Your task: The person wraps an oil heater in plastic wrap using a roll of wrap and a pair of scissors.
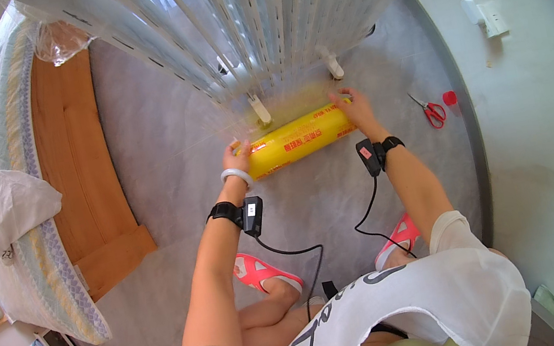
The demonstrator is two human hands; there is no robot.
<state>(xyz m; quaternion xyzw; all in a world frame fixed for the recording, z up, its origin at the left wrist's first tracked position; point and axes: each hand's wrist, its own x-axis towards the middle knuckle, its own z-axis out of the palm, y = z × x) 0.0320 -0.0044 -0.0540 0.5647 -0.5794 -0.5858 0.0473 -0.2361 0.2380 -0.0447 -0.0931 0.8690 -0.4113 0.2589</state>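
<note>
A large yellow roll of plastic cling film (298, 138) with red print lies low, near the floor, slightly slanted. My left hand (238, 158) grips its left end, and my right hand (354, 108) is closed round its right end. Clear film seems to run from the roll towards a tall white slotted rack or frame (260, 22) on casters, which looks covered in transparent film. The nearest caster (260, 110) stands just behind the roll. Both wrists carry black strapped devices with cables; a pale bangle is on my left wrist.
Red-handled scissors (433, 112) and a red round object (450, 98) lie on the grey floor at the right, near the wall. A wall socket (493, 19) is higher up. At the left stands a bed with a wooden frame (83, 167) and a white cloth (21, 202) on it.
</note>
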